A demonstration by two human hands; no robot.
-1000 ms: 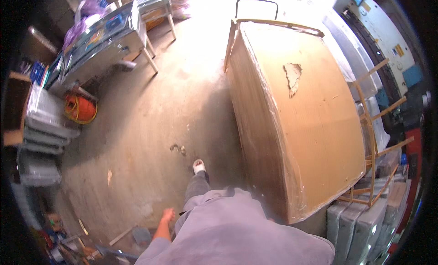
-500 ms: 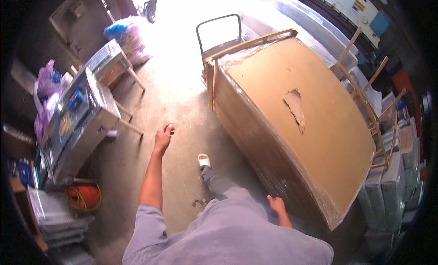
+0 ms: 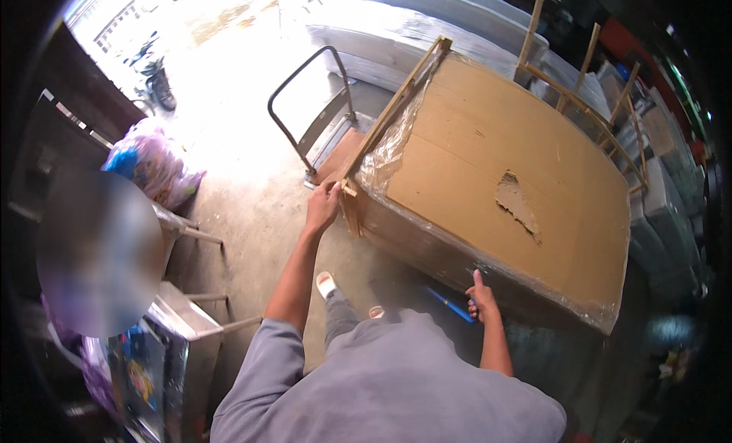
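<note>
The torn carton (image 3: pixel 457 138), ahead and rightward near a trolley (image 3: pixel 328 124), was seemingly already film-wrapped, its wooden frame (image 3: pixel 400 107) not yet off, as the left hand (image 3: pixel 323 207) touched that frame, grip unclear, and the right hand (image 3: pixel 483 301) clasped a blue tool (image 3: pixel 451 304).

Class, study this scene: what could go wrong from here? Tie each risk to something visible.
1. The left hand is at a corner of the wooden frame; rough wood might scratch the fingers.
2. The right hand holds a slim blue tool close to the big cardboard box; if sharp, it might snag the plastic wrap.
</note>
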